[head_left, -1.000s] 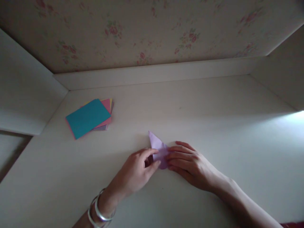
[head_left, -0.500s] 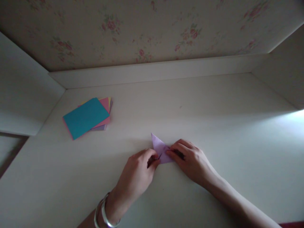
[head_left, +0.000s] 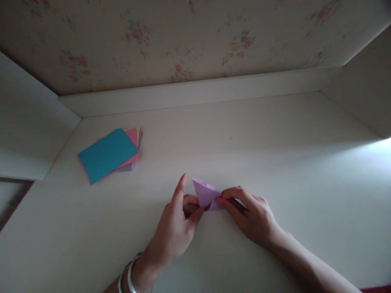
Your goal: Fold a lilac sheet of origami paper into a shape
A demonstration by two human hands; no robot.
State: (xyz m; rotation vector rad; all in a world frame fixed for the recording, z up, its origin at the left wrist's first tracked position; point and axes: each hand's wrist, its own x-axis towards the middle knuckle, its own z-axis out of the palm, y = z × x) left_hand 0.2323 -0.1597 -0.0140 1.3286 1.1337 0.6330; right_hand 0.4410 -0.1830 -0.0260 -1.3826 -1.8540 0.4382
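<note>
A folded piece of light purple paper (head_left: pixel 205 193) stands partly raised over the white table, one pointed corner aimed up and to the left. Its lower left edge is pinched between the thumb and a finger of my left hand (head_left: pixel 175 228), whose index finger sticks up away from the paper. On the other side, my right hand (head_left: pixel 253 213) grips the right end with thumb and fingertips closed. Those fingers cover that end of the paper, so its folds there are hidden.
At the left lies a stack of coloured paper (head_left: pixel 108 154), blue on top, with pink, yellow and purple sheets poking out beneath. A white panel (head_left: pixel 30 118) borders the table (head_left: pixel 275 134) on the left. Behind runs a low ledge (head_left: pixel 198 95) below floral wallpaper.
My left index finger has lifted off the paper and now points up. The purple paper has tilted, showing more of its upper edge. The view has shifted slightly.
</note>
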